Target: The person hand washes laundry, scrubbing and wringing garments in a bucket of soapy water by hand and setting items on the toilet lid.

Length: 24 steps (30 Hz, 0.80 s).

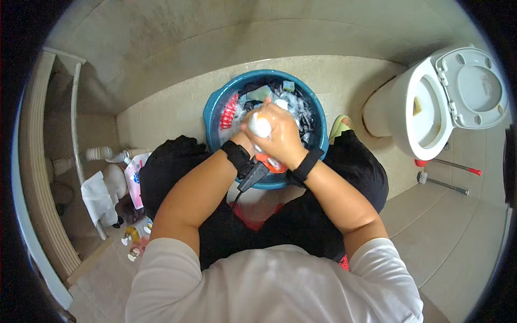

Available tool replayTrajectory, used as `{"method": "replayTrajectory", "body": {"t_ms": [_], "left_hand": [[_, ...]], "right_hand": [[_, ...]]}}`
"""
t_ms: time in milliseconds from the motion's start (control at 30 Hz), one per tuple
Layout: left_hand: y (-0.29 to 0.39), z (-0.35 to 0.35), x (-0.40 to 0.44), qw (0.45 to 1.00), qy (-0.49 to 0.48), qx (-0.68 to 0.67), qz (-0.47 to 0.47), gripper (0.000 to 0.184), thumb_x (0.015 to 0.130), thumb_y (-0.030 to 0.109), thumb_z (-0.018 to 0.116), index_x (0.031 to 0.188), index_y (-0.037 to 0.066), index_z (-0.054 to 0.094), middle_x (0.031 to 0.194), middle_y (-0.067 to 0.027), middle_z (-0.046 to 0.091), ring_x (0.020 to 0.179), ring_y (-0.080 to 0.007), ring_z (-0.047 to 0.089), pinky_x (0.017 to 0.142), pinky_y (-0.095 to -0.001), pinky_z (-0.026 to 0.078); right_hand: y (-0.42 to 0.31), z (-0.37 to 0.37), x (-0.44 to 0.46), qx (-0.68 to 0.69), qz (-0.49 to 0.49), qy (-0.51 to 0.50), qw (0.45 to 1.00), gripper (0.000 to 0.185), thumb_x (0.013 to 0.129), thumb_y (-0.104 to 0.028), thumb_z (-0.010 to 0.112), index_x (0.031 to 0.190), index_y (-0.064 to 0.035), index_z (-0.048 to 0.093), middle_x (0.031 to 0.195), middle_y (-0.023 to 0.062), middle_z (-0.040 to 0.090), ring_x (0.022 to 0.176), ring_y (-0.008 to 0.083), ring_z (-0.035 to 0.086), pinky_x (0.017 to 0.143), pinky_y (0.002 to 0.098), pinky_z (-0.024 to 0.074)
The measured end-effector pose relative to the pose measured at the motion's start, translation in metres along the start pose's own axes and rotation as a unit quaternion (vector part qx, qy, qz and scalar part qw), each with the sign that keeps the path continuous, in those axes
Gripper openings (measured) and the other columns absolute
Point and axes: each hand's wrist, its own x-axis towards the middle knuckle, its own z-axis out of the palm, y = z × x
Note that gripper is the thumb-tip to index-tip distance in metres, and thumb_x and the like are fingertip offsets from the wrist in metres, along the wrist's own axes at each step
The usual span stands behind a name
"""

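Observation:
A blue basin [213, 110] on the floor holds soapy water, dark cloth and foam. Over its middle my two hands are pressed together around something white and sudsy [260, 127]. My left hand [249, 141] is partly covered by my right hand [280, 129], whose fingers are curled. Below them an orange item [272, 163] shows at the basin's near side. A red and white brush-like piece [229, 112] lies at the basin's left, and a pale green piece [259, 93] near its far side. Both wrists wear black bands.
A toilet [398, 102] with its lid raised stands at the right, with red-tipped rods [458, 166] beside it. At the left are a metal pole [76, 124], a pink and white packet [134, 180] and several pump bottles [132, 234]. A wall curves behind the basin.

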Motion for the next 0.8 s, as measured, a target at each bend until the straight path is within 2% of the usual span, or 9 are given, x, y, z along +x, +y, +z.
{"method": "replayTrajectory", "body": {"t_ms": [33, 100, 233, 367, 567, 633, 700, 767, 800], "left_hand": [[-0.013, -0.009, 0.002, 0.984, 0.004, 0.160, 0.080, 0.037, 0.093, 0.040, 0.042, 0.093, 0.007, 0.059, 0.089, -0.0087, 0.063, 0.084, -0.0211, 0.062, 0.076, -0.0357, 0.051], [0.029, 0.057, -0.023, 0.965, 0.213, -0.139, -0.061, 0.031, 0.093, 0.033, 0.042, 0.091, 0.007, 0.059, 0.085, -0.0084, 0.062, 0.080, -0.0205, 0.062, 0.075, -0.0352, 0.051], [0.039, 0.074, -0.016, 0.975, 0.182, -0.011, -0.125, 0.022, 0.091, 0.022, 0.045, 0.090, 0.004, 0.058, 0.079, -0.0097, 0.062, 0.063, -0.0194, 0.060, 0.060, -0.0331, 0.052], [0.050, 0.073, -0.015, 0.975, 0.167, 0.079, -0.125, 0.025, 0.090, 0.026, 0.052, 0.093, 0.003, 0.059, 0.081, -0.0088, 0.064, 0.066, -0.0189, 0.063, 0.059, -0.0318, 0.053], [0.084, 0.072, -0.012, 0.939, 0.266, 0.216, -0.038, 0.029, 0.088, 0.029, 0.059, 0.091, 0.000, 0.058, 0.082, -0.0096, 0.063, 0.070, -0.0161, 0.062, 0.064, -0.0284, 0.051], [0.079, 0.061, -0.010, 0.887, 0.299, 0.351, 0.017, 0.030, 0.086, 0.027, 0.063, 0.091, -0.002, 0.058, 0.083, -0.0100, 0.063, 0.073, -0.0161, 0.061, 0.067, -0.0280, 0.050], [0.072, 0.055, -0.012, 0.870, 0.289, 0.400, 0.015, 0.030, 0.085, 0.025, 0.064, 0.095, -0.003, 0.058, 0.087, -0.0112, 0.063, 0.073, -0.0152, 0.061, 0.068, -0.0278, 0.049], [0.058, 0.033, -0.012, 0.711, 0.259, 0.640, 0.135, 0.032, 0.081, 0.029, 0.067, 0.094, 0.000, 0.062, 0.086, -0.0146, 0.064, 0.079, -0.0195, 0.063, 0.071, -0.0307, 0.049], [0.056, 0.029, -0.012, 0.714, 0.279, 0.642, 0.027, 0.040, 0.080, 0.030, 0.068, 0.108, 0.003, 0.058, 0.089, -0.0139, 0.065, 0.086, -0.0232, 0.063, 0.076, -0.0344, 0.049]], "right_hand": [[0.009, 0.004, -0.001, 0.028, 0.004, 0.018, 0.999, 0.021, 0.067, -0.020, 0.069, 0.080, -0.0065, 0.060, 0.078, 0.0159, 0.061, 0.074, 0.0371, 0.059, 0.067, 0.0419, 0.0473], [0.014, 0.000, 0.000, 0.052, 0.091, -0.014, 0.994, 0.019, 0.070, -0.020, 0.067, 0.077, -0.0039, 0.058, 0.073, 0.0188, 0.059, 0.070, 0.0376, 0.058, 0.064, 0.0406, 0.0480], [0.055, -0.004, -0.007, 0.163, 0.220, 0.010, 0.962, 0.021, 0.074, -0.021, 0.065, 0.079, -0.0018, 0.059, 0.071, 0.0143, 0.062, 0.066, 0.0247, 0.062, 0.060, 0.0358, 0.0473], [0.080, -0.014, -0.015, 0.126, 0.284, -0.012, 0.950, 0.031, 0.081, -0.030, 0.063, 0.082, 0.0007, 0.061, 0.071, 0.0160, 0.063, 0.067, 0.0234, 0.063, 0.062, 0.0343, 0.0477], [0.080, -0.052, -0.029, 0.191, 0.394, -0.190, 0.879, 0.042, 0.081, -0.036, 0.065, 0.102, -0.0002, 0.063, 0.092, 0.0077, 0.067, 0.082, 0.0144, 0.060, 0.074, 0.0288, 0.0472], [0.084, -0.050, -0.038, 0.138, 0.251, -0.327, 0.901, 0.045, 0.075, -0.033, 0.071, 0.106, -0.0004, 0.062, 0.092, 0.0111, 0.066, 0.084, 0.0143, 0.061, 0.076, 0.0280, 0.0470], [0.085, -0.050, -0.036, 0.072, 0.267, -0.350, 0.895, 0.044, 0.068, -0.025, 0.075, 0.103, -0.0003, 0.063, 0.093, 0.0114, 0.066, 0.085, 0.0148, 0.061, 0.078, 0.0299, 0.0470], [0.079, -0.056, -0.027, 0.159, 0.351, -0.207, 0.899, 0.039, 0.066, -0.018, 0.073, 0.098, 0.0012, 0.062, 0.087, 0.0097, 0.066, 0.080, 0.0188, 0.062, 0.079, 0.0328, 0.0469], [0.080, -0.058, -0.020, 0.211, 0.349, -0.177, 0.896, 0.035, 0.063, -0.012, 0.071, 0.094, 0.0005, 0.061, 0.088, 0.0100, 0.064, 0.085, 0.0233, 0.060, 0.082, 0.0342, 0.0453]]}}
